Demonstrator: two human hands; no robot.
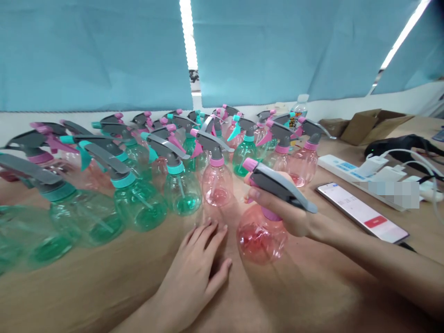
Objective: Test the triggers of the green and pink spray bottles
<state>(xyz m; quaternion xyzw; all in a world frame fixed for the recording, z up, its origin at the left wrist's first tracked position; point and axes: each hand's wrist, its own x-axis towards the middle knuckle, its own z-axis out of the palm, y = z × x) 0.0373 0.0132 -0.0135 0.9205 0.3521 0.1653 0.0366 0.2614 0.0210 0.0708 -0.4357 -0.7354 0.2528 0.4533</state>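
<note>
My right hand (277, 203) is wrapped round the neck and trigger of a pink spray bottle (261, 238), whose grey and pink head points left. The bottle is tilted a little, low over or touching the table; which of these I cannot tell. My left hand (199, 268) lies with fingers stretched out on the wooden table (135, 286), left of that bottle and apart from it. Beyond my fingertips stand a pink spray bottle (217, 182) and a green spray bottle (181, 192), both upright.
Several more green and pink spray bottles (140, 206) crowd the left and back. At the right lie a phone (360, 212) with its screen lit, a power strip (357, 178) with white chargers, and a cardboard box (374, 125). A clear drink bottle (300, 108) stands behind, before a blue curtain (263, 55).
</note>
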